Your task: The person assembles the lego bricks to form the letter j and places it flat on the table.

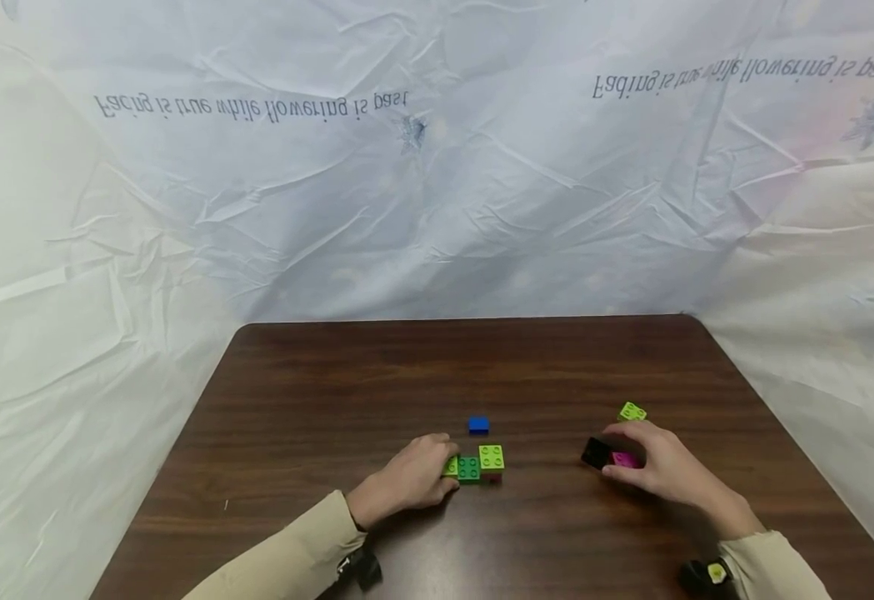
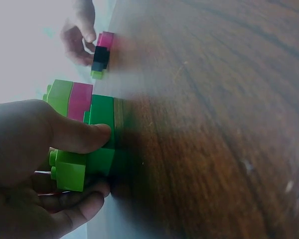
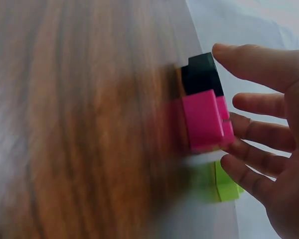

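My left hand [image 1: 416, 473] grips a small assembly of toy building bricks at its left end. In the left wrist view, the thumb lies along its green base [image 2: 101, 110] and the fingers curl under the other side. A lime brick [image 2: 71, 177] sits on the near end; at the far end a lime brick [image 2: 60, 97] tops a pink brick [image 2: 80, 101]. My right hand [image 1: 657, 460] is beside a black brick [image 1: 596, 452] and a pink brick [image 3: 203, 121], thumb and fingers spread. The thumb tip reaches the black brick's edge in the right wrist view.
A blue brick [image 1: 478, 426] lies behind the assembly. Another lime brick [image 1: 632, 412] lies just beyond the right hand. The brown wooden table [image 1: 317, 375] has rounded far corners, and white printed sheeting [image 1: 437, 208] hangs behind it and at both sides.
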`<state>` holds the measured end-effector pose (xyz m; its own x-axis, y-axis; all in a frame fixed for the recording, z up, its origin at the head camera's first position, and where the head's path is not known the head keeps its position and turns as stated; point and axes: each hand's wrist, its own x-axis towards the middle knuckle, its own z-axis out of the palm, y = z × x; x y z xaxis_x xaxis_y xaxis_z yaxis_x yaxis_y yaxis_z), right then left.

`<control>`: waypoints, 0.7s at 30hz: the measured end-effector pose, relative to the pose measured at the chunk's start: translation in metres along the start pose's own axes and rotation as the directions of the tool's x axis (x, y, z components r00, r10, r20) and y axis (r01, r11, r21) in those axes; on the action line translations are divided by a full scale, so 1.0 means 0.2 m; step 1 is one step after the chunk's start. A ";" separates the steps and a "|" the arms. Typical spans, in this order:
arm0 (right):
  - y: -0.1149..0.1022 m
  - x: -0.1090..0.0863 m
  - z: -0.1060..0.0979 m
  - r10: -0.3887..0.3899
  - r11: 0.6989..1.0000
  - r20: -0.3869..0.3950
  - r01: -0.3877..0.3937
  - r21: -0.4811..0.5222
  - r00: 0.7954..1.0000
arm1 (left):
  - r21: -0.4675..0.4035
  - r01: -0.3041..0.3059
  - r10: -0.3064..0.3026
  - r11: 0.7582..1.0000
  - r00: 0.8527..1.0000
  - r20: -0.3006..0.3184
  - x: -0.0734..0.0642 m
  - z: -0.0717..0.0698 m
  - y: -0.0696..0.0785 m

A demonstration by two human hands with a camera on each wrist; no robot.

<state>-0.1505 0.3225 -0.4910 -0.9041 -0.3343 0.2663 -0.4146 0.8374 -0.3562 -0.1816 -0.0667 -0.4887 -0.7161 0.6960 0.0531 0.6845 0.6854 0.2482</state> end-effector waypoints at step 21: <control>0.07 -0.05 0.01 0.041 0.999 0.034 -0.041 0.003 0.999 | -0.005 -0.002 0.002 1.000 1.000 0.001 0.01 0.01 -0.02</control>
<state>-0.1485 0.3361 -0.5008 -0.9234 -0.3138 0.2212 -0.3771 0.8492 -0.3696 -0.1845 -0.0673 -0.4917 -0.7144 0.6978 0.0524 0.6854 0.6827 0.2531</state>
